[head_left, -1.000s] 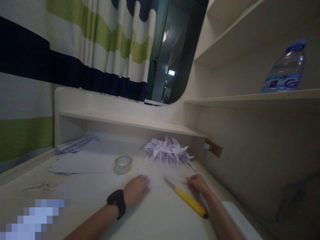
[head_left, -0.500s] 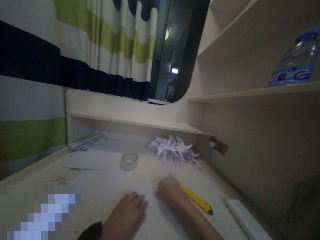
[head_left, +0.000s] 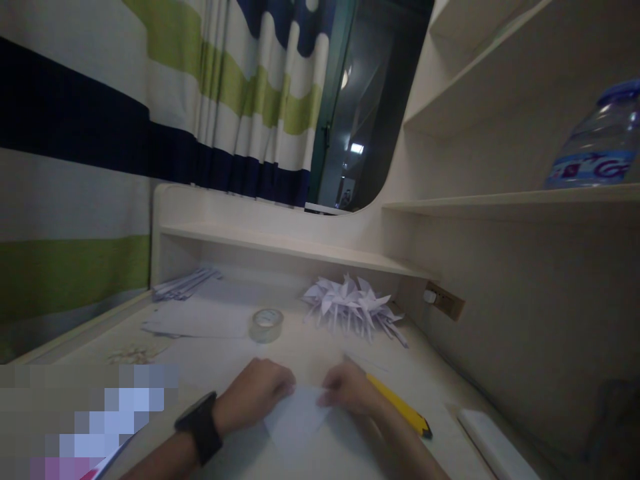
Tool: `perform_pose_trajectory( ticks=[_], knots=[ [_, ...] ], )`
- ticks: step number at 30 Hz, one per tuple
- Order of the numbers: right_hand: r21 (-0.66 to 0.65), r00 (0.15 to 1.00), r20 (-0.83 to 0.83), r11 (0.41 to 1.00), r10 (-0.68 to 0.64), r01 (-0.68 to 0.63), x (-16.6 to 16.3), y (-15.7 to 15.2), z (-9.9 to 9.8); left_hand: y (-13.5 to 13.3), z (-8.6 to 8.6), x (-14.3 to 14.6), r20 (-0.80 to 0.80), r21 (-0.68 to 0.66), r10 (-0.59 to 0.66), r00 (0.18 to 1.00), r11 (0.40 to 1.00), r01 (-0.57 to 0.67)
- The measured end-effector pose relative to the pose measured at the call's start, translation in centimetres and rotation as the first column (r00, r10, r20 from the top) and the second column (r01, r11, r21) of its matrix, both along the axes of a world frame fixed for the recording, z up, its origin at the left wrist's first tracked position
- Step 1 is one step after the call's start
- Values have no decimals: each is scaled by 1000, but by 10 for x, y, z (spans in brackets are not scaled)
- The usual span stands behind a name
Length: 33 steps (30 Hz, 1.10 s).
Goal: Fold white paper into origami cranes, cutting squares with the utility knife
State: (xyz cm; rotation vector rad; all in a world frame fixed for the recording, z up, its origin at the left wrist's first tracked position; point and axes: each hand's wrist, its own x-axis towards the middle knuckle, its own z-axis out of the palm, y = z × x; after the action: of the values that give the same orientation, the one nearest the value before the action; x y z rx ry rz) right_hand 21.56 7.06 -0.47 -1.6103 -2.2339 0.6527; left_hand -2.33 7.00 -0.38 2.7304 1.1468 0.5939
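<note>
The paper (head_left: 299, 419), a small white piece with a corner towards the viewer, was at the lower centre of the frame, between the two hands. The left hand (head_left: 256, 392) pinched it near its upper left edge and the right hand (head_left: 354, 392) near its upper right, so each grip was closed on it.

Half a second earlier the left hand had lain palm down on the desk (head_left: 235, 460), lower in the frame; a second earlier the right hand had been beyond the knife (head_left: 400, 405). Now both had come together on one piece, which suggested that handling it two-handed had begun. The knife lay unheld to the right, its blade partly hidden by the right hand.

Above the hands stood the tape (head_left: 267, 327); any print inside its ring was too small to read. Right of it, at mid-frame, was a heap of paper pinwheels (head_left: 350, 305). To the left lay sheets (head_left: 203, 317), with rolled strips (head_left: 185, 285) behind them.

At the upper right, a bottle (head_left: 593, 148) stood on a shelf (head_left: 510, 200). Its blue label carried purplish-red marks, one like a large C or G, but no brand was legible. The watch (head_left: 199, 427) showed no readable face.
</note>
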Motion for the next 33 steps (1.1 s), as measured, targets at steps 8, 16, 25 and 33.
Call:
perform_pose_trajectory(
  ticks=[8, 16, 25, 33],
  knots=[
    [14, 949, -225, 975, 220, -222, -9, -9, 4, 5, -4, 1, 131, -247, -93, 987, 961, 123],
    [1, 892, -337, 947, 302, -321, -7, -8, 5, 1, 0, -6, 220, -394, -131, 967, 895, 211],
    [-192, 935, -260, 936, 240, -294, 1, -11, 15, -4, 9, -8, 248, -476, -108, 963, 852, 218],
    [-146, 970, -156, 967, 187, -209, 52, -6, 37, 0, 16, -26, 243, -493, -65, 968, 851, 181]
  ],
)
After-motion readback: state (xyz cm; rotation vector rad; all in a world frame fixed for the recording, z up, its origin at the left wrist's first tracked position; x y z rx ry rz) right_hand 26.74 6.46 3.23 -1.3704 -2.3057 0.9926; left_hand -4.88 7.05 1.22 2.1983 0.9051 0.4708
